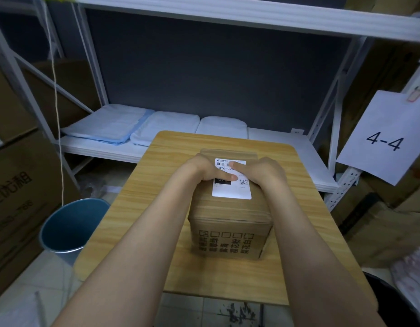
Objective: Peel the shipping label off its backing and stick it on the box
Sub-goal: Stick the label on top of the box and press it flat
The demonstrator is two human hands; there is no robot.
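Observation:
A brown cardboard box [230, 215] stands on a small wooden table [138, 208]. A white shipping label [231, 192] with barcode and QR code lies flat on the box's top. My left hand [204, 168] rests on the label's left part, fingers curled with the thumb pressing across its middle. My right hand [261, 172] lies on the box's top right edge, its fingers pressing the label's upper right part. Both hands cover much of the label's upper half. No backing sheet shows.
A blue-grey bin [72, 227] stands on the floor left of the table. Behind the table, a white metal shelf [105, 149] carries folded white and blue cloths [110, 126]. Cardboard cartons [17, 197] stack at left. A paper sign "4-4" [385, 138] hangs at right.

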